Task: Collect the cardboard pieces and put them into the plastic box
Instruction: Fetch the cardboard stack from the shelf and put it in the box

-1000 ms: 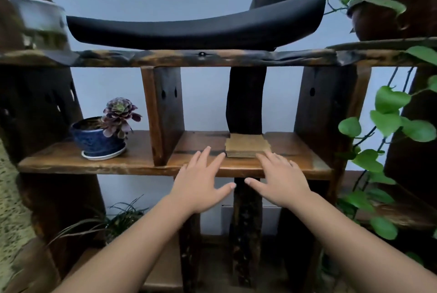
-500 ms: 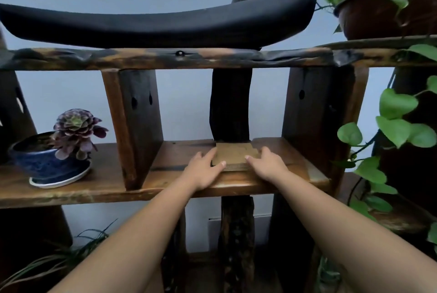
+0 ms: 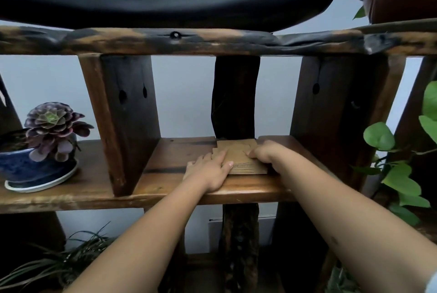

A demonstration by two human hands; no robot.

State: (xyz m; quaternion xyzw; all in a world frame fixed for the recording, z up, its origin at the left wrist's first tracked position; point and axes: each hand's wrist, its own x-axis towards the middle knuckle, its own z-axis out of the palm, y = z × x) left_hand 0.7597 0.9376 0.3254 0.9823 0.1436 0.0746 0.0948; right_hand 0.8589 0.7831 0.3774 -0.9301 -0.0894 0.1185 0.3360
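A small stack of brown cardboard pieces [image 3: 238, 155] lies flat on the middle wooden shelf [image 3: 165, 188], in front of a dark upright post. My left hand [image 3: 208, 169] clasps the stack's left side, thumb at its front edge and fingers on top. My right hand [image 3: 264, 153] presses the stack's right side, fingers curled over the top. The stack rests on the shelf between both hands. No plastic box is in view.
A blue pot with a purple succulent [image 3: 45, 146] stands on the shelf at the left. Thick wooden uprights [image 3: 125, 122] flank the compartment. A black curved object [image 3: 165, 1] sits on the upper shelf. Leafy green vines [image 3: 397, 174] hang at the right.
Both hands reached forward from the shelf's front edge and closed in on the cardboard stack from each side. The camera moved closer to the shelf.
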